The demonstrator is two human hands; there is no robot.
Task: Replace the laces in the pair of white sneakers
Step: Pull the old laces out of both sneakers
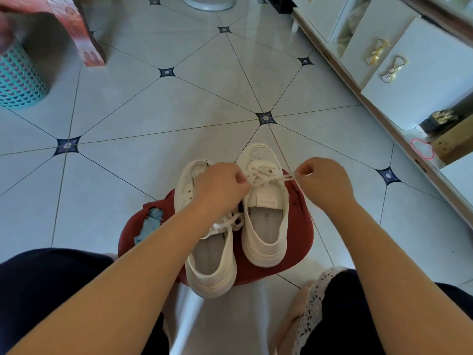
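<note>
Two white sneakers stand side by side on a red stool [297, 226], toes pointing away from me. The right sneaker [263, 226] carries a white lace [261, 175] crossed through its eyelets. My left hand [220, 185] pinches one end of that lace at the shoe's left side. My right hand [322, 178] pinches the other end and holds it taut out to the right. The left sneaker [210, 262] lies partly under my left forearm, and a loose white lace [230, 221] is bunched over its opening.
A blue rag [151, 224] lies on the stool's left edge. White cabinets with gold bow handles [391, 70] run along the right. A teal basket [18, 78] and a red wooden furniture leg [87, 42] stand at the far left on the tiled floor.
</note>
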